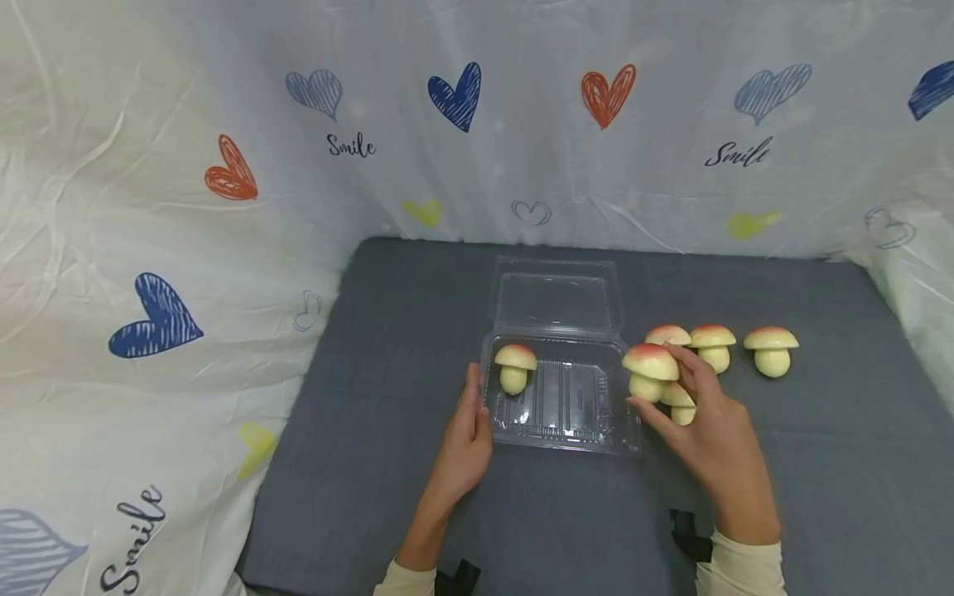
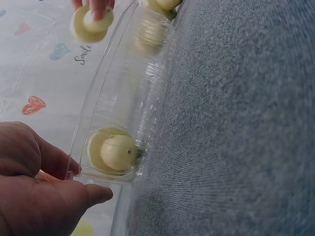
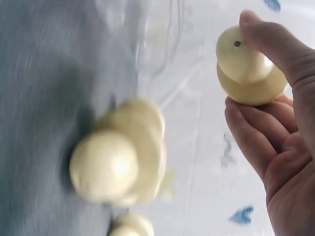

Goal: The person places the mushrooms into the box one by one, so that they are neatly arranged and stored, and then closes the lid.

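Observation:
A clear plastic box (image 1: pixel 566 443) lies with its lid (image 1: pixel 555 298) folded back. One mushroom (image 1: pixel 514 368), red-topped with a pale stem, stands inside at the left end; the left wrist view shows this mushroom (image 2: pixel 113 151) through the plastic. The left hand (image 1: pixel 458 447) rests along the box's left edge, its thumb (image 2: pixel 98 194) near the rim. Above the table at the box's right edge, the right hand (image 1: pixel 719 447) pinches another mushroom (image 1: pixel 650 372) between thumb and fingers. In the right wrist view this held mushroom (image 3: pixel 243 56) has its stem against the thumb.
Right of the box stand more mushrooms: one (image 1: pixel 678 406) partly behind the right hand, one (image 1: pixel 668 334) behind the held one, one (image 1: pixel 713 348) beside it, and one (image 1: pixel 771 352) farther right. A grey cloth (image 1: pixel 358 463) covers the table; a white curtain (image 1: pixel 537 165) with hearts hangs behind.

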The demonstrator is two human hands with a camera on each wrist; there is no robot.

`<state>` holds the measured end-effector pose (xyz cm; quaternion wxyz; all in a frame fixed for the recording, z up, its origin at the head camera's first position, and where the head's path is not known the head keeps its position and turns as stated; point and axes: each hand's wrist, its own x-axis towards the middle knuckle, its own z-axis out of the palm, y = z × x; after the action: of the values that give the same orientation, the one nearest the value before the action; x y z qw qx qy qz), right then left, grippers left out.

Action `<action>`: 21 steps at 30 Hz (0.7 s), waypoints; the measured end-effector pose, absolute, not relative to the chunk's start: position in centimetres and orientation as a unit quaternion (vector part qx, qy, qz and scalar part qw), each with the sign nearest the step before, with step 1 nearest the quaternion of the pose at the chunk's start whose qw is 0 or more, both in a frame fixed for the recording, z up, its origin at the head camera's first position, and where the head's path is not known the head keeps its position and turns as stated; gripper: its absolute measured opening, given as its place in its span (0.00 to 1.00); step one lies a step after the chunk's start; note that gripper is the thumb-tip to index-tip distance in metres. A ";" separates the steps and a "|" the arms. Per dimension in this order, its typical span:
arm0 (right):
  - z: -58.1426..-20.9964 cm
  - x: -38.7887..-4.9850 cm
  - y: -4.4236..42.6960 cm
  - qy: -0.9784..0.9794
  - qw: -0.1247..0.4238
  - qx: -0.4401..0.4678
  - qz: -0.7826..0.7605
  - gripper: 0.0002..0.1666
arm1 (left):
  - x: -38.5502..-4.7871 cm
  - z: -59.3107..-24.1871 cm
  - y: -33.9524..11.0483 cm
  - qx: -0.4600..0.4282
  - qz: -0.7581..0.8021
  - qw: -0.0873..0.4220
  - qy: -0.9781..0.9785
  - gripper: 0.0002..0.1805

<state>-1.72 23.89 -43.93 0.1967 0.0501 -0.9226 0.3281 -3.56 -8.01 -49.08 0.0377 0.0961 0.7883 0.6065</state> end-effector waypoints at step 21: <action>-46.4 -5.3 16.6 -0.932 0.163 0.103 0.308 0.49 | -3.5 -48.8 -8.2 0.092 0.606 0.046 0.789 0.39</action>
<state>-5.27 16.64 -46.40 0.1625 0.1025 -0.9317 0.3082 -3.53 -8.16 -48.82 0.0462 0.0917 0.7890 0.6058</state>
